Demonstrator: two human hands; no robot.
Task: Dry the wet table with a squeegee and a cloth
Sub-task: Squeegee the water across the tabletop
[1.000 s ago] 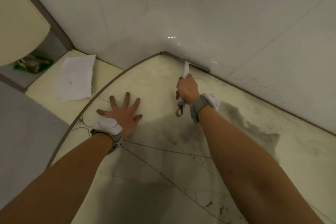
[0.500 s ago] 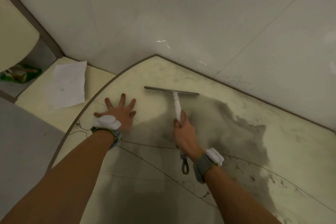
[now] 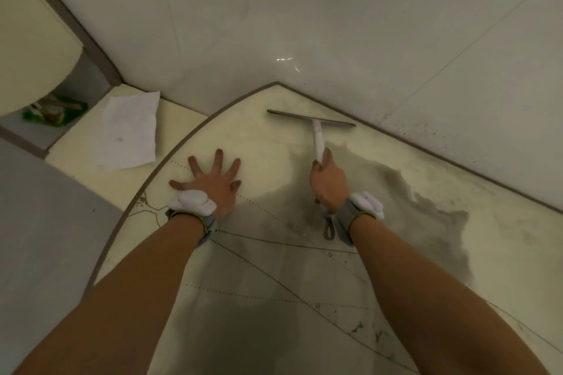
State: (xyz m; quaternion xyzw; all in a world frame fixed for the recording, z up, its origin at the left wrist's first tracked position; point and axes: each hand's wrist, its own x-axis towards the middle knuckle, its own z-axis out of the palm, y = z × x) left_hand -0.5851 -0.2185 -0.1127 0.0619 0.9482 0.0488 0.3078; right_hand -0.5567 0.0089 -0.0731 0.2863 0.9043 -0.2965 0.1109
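Note:
The pale table (image 3: 268, 277) has a curved brown edge and fine line markings. A dark wet patch (image 3: 426, 222) spreads across its right part. My right hand (image 3: 329, 189) grips the white handle of the squeegee (image 3: 316, 134), whose dark blade lies across the tabletop close to the far wall. A grey loop hangs from the handle's end under my wrist. My left hand (image 3: 213, 183) rests flat on the table with fingers spread, near the curved edge. A white cloth (image 3: 128, 131) lies on the cream ledge left of the table, untouched.
White tiled walls (image 3: 335, 24) close in behind the table and meet at its far corner. A green packet (image 3: 51, 111) lies in a recess at far left under a cream cabinet (image 3: 27, 39). A grey surface (image 3: 36, 222) lies left of the table.
The squeegee was pulled back from the wall toward me, then pushed out again toward the far wall. My left hand stayed flat on the table.

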